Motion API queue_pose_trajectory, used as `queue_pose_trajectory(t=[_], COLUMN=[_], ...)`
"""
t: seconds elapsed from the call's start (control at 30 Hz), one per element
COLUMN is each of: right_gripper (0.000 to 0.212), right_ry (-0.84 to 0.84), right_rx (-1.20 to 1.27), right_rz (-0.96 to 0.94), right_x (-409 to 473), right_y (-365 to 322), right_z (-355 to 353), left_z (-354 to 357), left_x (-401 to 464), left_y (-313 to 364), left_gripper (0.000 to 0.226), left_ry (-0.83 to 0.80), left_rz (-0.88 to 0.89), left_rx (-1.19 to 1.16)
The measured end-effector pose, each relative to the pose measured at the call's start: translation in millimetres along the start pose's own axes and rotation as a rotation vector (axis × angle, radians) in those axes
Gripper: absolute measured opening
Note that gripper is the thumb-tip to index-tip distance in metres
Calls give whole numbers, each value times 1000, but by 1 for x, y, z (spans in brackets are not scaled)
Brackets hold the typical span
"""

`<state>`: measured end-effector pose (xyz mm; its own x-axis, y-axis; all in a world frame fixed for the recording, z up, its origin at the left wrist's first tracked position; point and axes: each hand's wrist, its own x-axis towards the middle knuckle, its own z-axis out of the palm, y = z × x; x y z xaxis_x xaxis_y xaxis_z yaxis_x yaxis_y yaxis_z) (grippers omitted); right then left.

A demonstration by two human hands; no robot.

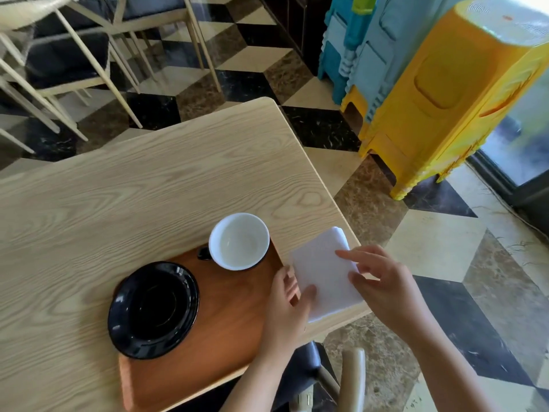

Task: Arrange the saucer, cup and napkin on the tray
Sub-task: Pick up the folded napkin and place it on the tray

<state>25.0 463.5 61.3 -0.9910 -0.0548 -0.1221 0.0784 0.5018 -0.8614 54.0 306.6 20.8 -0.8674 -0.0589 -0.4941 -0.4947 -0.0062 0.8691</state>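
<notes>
The tray (225,316) is cut off at the bottom edge of the view, so its near corner cannot be checked. The left hand (286,307) covers part of the tray's right rim and a strip of the napkin (322,275). The cup's (239,240) dark outer wall is mostly hidden behind its white inside; only a dark handle stub shows at its left. Motion blur softens both hands.

Left hand: reaches in from below, palm down, thumb laid on the napkin's near left edge and fingers curled at the tray rim. It appears to pinch the napkin edge loosely; a firm grip cannot be confirmed. Right hand (383,281): comes in from the lower right, fingers spread and partly bent, forefinger tip resting on the napkin's top face. It is open, pressing rather than clasping.

The napkin, white and folded, lies on the table (118,188) just beside the tray's right rim, close to the table's right edge, with its near corner at that edge. The saucer (153,309), black, sits on the tray's left part and overhangs its left rim. The cup stands upright at the tray's far corner, apart from the saucer. Bare tray surface lies between saucer and left hand. The table's far and left areas are open. A chair (353,373) stands below the table's near edge.
</notes>
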Motion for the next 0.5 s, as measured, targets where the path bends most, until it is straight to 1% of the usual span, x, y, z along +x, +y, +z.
queue_pose_trajectory(t=[0.07,0.1,0.13,0.2,0.23,0.3,0.37,0.43,0.5], right_gripper=[45,45,44,41,41,41,44,48,51], right_ry=[-13,-19,-26,-41,-47,-73,-135,-206,-259], right_rx=[140,218,287,364,371,364,367,340,247], right_rz=[9,25,47,96,114,148,184,189,157], right_x=[-7,-10,-13,-19,-22,-27,-30,-32,-31], right_y=[-7,-8,-9,-10,-10,-10,-12,-11,-9], right_z=[-2,-2,-1,3,7,15,24,35,47], left_z=[-7,-12,-20,-34,-41,-53,-64,-74,-84], left_x=[-5,-8,-13,-23,-29,-42,-52,-59,-63], left_y=[0,-1,-1,-1,-1,0,-3,-8,-14], left_gripper=[46,51,58,71,72,67,68,64,57], left_ry=[-39,-47,-48,-43,-34,-7,17,15,21], left_rz=[-139,-176,-182,-119,-74,11,98,136,161], left_rx=[-229,-315,-353,-286,-218,-122,-63,32,174])
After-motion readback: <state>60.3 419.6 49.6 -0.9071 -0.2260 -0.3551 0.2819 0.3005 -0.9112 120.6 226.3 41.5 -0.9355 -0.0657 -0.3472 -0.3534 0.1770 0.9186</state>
